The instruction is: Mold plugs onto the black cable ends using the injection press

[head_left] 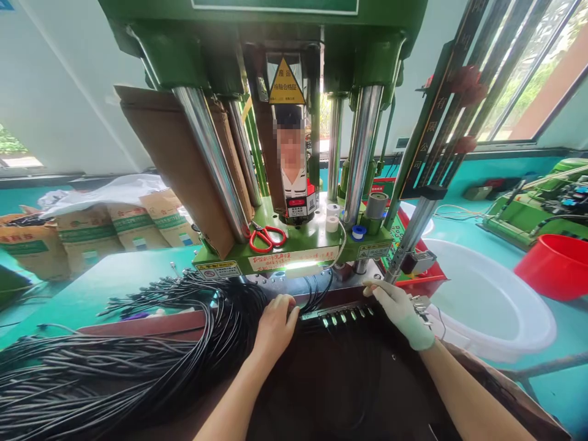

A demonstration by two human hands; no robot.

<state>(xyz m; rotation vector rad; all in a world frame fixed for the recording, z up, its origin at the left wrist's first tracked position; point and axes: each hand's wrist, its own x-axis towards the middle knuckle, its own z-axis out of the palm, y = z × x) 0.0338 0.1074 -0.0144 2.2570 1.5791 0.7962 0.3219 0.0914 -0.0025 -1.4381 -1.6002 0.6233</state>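
Note:
My bare left hand [275, 321] is at the left end of a narrow metal strip [337, 316], its fingers curled and thumb near the strip. What lies between those fingers is hidden. A thin pale glove covers my right hand [399, 310], whose bent fingers press together by the strip's right end; anything in them is too small to make out. Several bright metal plug ends [342, 318] stand in a row along the strip. Thin black cables [316, 293] run behind it, under the green press [294, 266]. To the left, a thick bundle of black cables [138, 367] spreads across the bench.
Red-handled scissors [267, 239], white tape rolls [331, 224] and a blue-rimmed spool [359, 232] sit on the press bed. Steel columns [367, 153] rise from it. Cardboard [169, 159] leans left. A white tub [496, 294] and red bucket [555, 266] stand right.

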